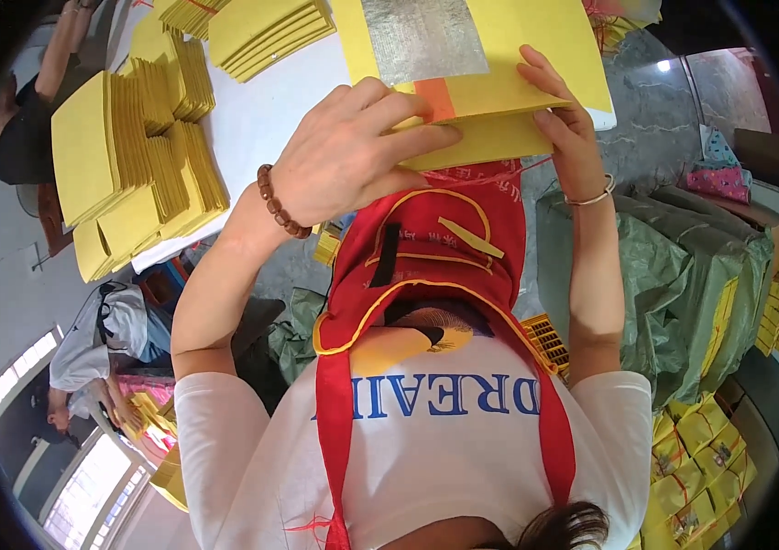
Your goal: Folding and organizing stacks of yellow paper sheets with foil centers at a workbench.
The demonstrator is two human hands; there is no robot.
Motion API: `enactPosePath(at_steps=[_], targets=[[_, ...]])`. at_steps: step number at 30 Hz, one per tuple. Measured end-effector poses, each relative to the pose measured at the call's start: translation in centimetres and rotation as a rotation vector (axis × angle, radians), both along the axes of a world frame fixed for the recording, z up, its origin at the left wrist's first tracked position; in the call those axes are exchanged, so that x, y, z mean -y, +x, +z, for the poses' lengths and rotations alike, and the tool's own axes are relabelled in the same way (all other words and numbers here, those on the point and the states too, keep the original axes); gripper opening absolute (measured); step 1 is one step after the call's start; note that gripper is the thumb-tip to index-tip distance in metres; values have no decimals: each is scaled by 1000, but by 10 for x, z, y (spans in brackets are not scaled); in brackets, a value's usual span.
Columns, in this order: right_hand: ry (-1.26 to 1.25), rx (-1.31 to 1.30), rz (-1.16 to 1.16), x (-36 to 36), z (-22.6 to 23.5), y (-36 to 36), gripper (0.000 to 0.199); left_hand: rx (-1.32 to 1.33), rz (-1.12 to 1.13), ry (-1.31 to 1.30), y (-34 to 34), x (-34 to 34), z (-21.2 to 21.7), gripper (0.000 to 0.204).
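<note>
A large yellow paper sheet (536, 46) with a silver foil panel (428, 37) lies at the table edge in front of me. Its near part is folded up into a narrow flap, with an orange patch (436, 99) near the left end. My left hand (344, 147), a brown bead bracelet on its wrist, is closed on the flap's left side, fingers over the paper. At the right end, my right hand (573, 128) grips the flap between thumb and fingers. The left thumb is mostly hidden.
Stacks of folded yellow paper (110, 147) crowd the left of the white table (257, 115); another folded stack (270, 37) sits farther back. Green sheeting (655, 284) covers goods at right. Tied yellow bundles (696, 458) lie lower right. Another person (101, 344) works at left.
</note>
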State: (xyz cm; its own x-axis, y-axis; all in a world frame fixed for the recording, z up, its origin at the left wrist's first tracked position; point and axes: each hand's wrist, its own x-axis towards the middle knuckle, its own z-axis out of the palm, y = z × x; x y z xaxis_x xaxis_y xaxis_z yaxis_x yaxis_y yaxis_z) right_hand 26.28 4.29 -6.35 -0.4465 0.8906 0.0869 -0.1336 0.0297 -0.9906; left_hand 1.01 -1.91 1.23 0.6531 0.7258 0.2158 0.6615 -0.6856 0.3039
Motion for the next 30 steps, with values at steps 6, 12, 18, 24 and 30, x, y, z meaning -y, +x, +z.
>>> enactPosePath(at_steps=[6, 12, 18, 24, 30], targets=[[51, -41, 47, -5, -5, 5, 44, 76, -15, 60, -2, -1, -4, 26], [-23, -49, -16, -3, -9, 0, 51, 236, 153, 70, 5, 1, -5, 19], [-113, -32, -82, 2, -1, -6, 45, 266, 80, 186, 3, -5, -13, 26], [-37, -95, -58, 1, -5, -3, 18, 380, 99, 40, -8, 1, -5, 44], [-15, -93, -47, -3, -10, -1, 22, 231, 304, 322, -25, -25, -40, 36]])
